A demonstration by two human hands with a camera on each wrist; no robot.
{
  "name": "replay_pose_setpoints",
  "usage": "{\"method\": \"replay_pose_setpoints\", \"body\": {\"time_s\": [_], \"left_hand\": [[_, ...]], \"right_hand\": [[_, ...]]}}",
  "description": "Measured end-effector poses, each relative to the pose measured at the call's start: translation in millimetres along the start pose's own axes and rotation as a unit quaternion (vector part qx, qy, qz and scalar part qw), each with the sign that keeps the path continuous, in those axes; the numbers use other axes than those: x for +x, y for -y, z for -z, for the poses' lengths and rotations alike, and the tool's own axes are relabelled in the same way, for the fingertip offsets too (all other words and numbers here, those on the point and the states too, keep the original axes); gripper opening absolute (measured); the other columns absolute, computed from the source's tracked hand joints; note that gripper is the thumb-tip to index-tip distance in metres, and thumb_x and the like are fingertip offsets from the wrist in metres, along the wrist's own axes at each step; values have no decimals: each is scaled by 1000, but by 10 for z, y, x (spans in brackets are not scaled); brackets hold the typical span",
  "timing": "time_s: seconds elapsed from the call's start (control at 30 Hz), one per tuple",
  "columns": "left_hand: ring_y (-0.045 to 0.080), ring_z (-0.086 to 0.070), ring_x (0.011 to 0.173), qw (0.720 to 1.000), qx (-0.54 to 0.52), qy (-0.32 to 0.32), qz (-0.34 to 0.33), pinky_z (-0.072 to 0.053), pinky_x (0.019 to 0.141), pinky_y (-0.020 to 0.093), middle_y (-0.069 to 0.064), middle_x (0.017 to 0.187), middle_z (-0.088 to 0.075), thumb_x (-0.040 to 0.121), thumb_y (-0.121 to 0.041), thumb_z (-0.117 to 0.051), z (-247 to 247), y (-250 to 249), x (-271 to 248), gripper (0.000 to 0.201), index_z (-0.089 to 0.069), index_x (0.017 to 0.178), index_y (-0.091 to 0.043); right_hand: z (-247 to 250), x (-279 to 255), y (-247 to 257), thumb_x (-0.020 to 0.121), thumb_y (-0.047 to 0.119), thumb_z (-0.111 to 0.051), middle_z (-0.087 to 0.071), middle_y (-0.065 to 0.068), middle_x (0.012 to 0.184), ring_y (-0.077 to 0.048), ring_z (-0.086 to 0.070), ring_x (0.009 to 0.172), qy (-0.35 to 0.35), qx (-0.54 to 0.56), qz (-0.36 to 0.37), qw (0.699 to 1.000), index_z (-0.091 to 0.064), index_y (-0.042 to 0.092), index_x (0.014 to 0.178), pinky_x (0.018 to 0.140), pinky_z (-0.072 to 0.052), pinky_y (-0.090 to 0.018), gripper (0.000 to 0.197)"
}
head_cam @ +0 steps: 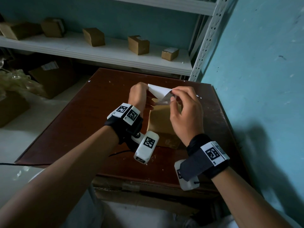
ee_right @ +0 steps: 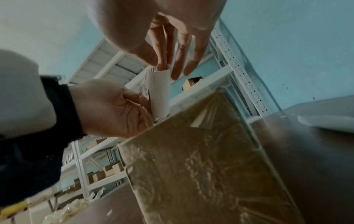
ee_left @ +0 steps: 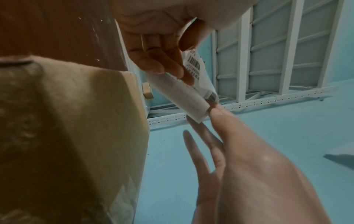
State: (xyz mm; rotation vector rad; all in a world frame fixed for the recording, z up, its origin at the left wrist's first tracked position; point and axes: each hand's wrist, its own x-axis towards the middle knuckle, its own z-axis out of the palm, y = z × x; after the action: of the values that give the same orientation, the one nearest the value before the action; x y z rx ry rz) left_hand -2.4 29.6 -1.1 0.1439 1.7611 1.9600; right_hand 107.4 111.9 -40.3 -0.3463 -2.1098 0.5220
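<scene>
Both bare forearms are reaching forward and converging ahead of the body; the left hand [head_cam: 137, 96] is standing with its back toward the head camera, knuckles raised, wrist bending slightly inward; its thumb and forefinger are pinching one end of a curled white label [head_cam: 158, 91]; its remaining fingers [ee_left: 193, 145] are stretching out straighter beneath; the right hand [head_cam: 186, 112] is hovering just beside it, a little nearer the body, palm facing down and leftward; its thumb and forefinger are nipping the label's other end; its other fingers [ee_right: 193, 60] are hanging loosely, gently curved; the two hands are not touching each other.
</scene>
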Motion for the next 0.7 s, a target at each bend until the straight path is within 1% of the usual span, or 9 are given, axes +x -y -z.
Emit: {"method": "replay_pose_setpoints", "body": {"time_s": [0.1, 0.17, 0.23, 0.3, 0.4, 0.47, 0.53, 0.6, 0.7], "left_hand": [[15, -49, 48, 1000, 3, -1, -5, -41, 38, 21, 6, 64, -55, 96, -10, -37, 2, 12, -19, 18, -54, 93, -5], [14, -49, 48, 1000, 5, 6, -10, -41, 38, 21, 6, 67, -56, 95, -9, -37, -5, 3, -25, 19, -54, 101, -4], [16, -48, 49, 1000, 9, 13, 1, -41, 42, 25, 7, 68, -55, 96, -8, -36, -2, -14, -40, 19, -55, 97, -3], [16, -46, 50, 1000, 7, 23, 3, -40, 45, 27, 7, 65, -54, 96, -6, -35, 3, -16, -40, 20, -55, 97, -3], [15, -45, 46, 999, -13, 29, -14, -40, 42, 27, 5, 61, -55, 94, -4, -34, 6, 34, -28, 22, -55, 101, -3], [15, -45, 41, 999, -28, 34, -20, -39, 41, 26, 3, 54, -59, 93, -2, -32, 23, 62, -9, 23, -55, 92, -4], [14, -45, 37, 997, -42, 53, -24, -39, 41, 23, 1, 49, -61, 92, -3, -30, 46, 74, 9, 26, -55, 83, -7], [14, -45, 38, 996, -47, 72, -25, -39, 41, 23, 3, 55, -64, 93, -4, -30, 61, 92, 29, 27, -55, 82, -9], [13, -41, 39, 995, -35, 90, -34, -37, 41, 24, 8, 66, -63, 92, -8, -34, 61, 127, 37, 25, -57, 85, -9]], "right_hand": [[-1, 12, -41, 94, 11, -55, -61, -3, 116, -3, -55, 103, -3, 14, -23, 1000, -67, 5, 110, 87, -43, -8, 22], [-3, 18, -57, 93, 10, -55, -61, -4, 114, -4, -56, 102, -6, 25, -30, 999, -68, 4, 110, 87, -46, -11, 21], [2, 29, -66, 93, 8, -55, -62, -4, 113, -7, -58, 101, -14, 39, -36, 998, -68, 3, 109, 86, -51, -18, 21], [11, 41, -71, 92, 8, -55, -63, -4, 111, -8, -59, 100, -22, 47, -44, 998, -69, 3, 107, 86, -52, -22, 21], [11, 48, -80, 92, 7, -56, -63, -4, 110, -6, -57, 99, -25, 49, -54, 997, -69, 4, 106, 86, -51, -19, 20], [11, 50, -87, 92, 7, -56, -63, -3, 110, -5, -57, 99, -28, 53, -64, 996, -69, 5, 106, 85, -50, -17, 19], [26, 62, -106, 91, 6, -57, -63, -1, 108, -1, -55, 97, -38, 52, -75, 995, -69, 5, 106, 85, -46, -10, 19], [55, 84, -131, 92, 7, -58, -63, 2, 107, 3, -54, 95, -40, 57, -92, 993, -70, 6, 106, 85, -44, -6, 19], [89, 103, -169, 91, 8, -60, -63, 4, 106, 9, -55, 91, -41, 73, -115, 990, -69, 9, 107, 85, -45, -7, 19]]}}
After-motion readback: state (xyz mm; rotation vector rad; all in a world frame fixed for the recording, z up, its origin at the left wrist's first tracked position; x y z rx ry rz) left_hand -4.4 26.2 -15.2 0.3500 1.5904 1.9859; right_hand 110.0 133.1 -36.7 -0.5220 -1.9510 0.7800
